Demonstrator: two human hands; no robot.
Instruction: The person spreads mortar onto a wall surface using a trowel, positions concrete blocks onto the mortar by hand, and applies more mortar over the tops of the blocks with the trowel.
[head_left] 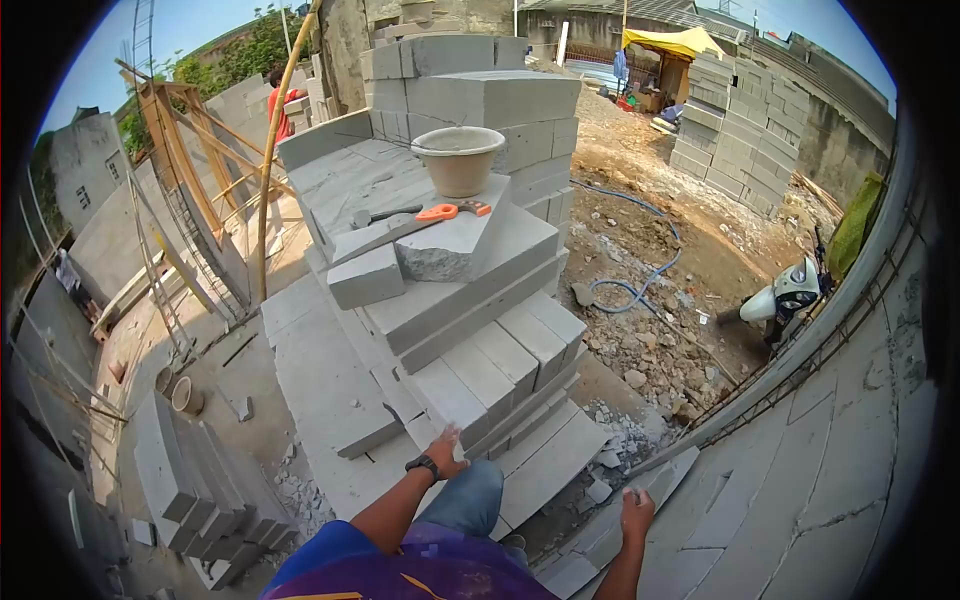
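Ahead of the left hand (443, 455) stands a block stack (490, 345); on it lies a saw (437, 213), with a tub (458, 163) behind. Left of both hands is a block pile (200, 490). Right of the right hand (637, 514) runs a wall (800, 460); ahead, a hose (668, 267) lies on the ground (715, 275).

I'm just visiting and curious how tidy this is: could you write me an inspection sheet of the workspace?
Surface: stepped stack of grey blocks, dusty on top.
Job's things: bucket, orange-handled saw and hammer-like tool lie on the stack.
Clutter: rubble beside the stack.
Hands: left hand at the blocks near the knee; right hand low on the right, grip unclear.
Cables: nothing seen; blue hose loops on the ground.
Surroundings: motorbike, yellow canopy, person in red.
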